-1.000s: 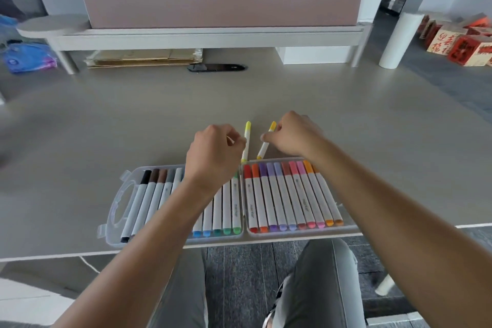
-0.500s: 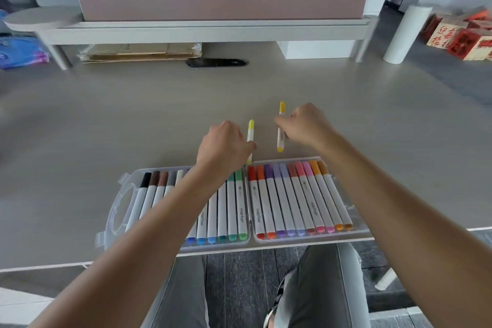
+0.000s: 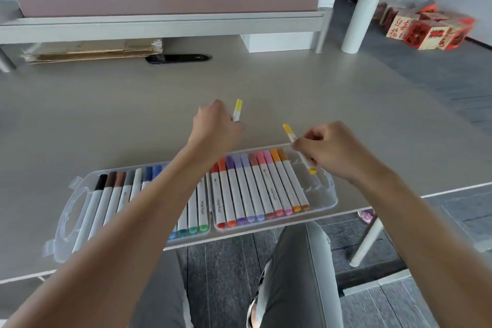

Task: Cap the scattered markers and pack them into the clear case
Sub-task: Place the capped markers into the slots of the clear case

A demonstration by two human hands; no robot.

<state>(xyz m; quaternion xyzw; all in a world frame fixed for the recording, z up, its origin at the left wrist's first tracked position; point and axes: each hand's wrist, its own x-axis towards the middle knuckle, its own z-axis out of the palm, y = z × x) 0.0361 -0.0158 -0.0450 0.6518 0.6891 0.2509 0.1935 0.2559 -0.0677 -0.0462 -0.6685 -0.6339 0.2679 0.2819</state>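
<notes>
A clear case point(image 3: 323, 196) lies open along the near edge of the table point(image 3: 106, 120), its two trays side by side and its handle end toward the near left corner. The left tray holds a row of capped markers point(image 3: 111, 194) running from black and browns through grey and blues to greens at the hinge; a forearm crosses over the middle of that row and hides several of them. The left hand point(image 3: 213, 132) is raised above the table just beyond the case's far edge, its fingers curled around a pale yellow marker point(image 3: 237, 110) that stands nearly upright, only the yellow cap end and a bit of white barrel showing above the fist. Right of the hinge, the right tray carries another row point(image 3: 255, 186) from red and orange through purples and pinks to two oranges, with bare slots left at its right end. Over that bare end the right hand point(image 3: 335, 149) pinches a deeper yellow marker point(image 3: 292, 138) by its white barrel, the marker tilted with one yellow end up and to the left and the other yellow end pointing down toward the tray's right side. Whether that lower end touches the tray cannot be told. The two hands are well apart, each closed on its own marker
</notes>
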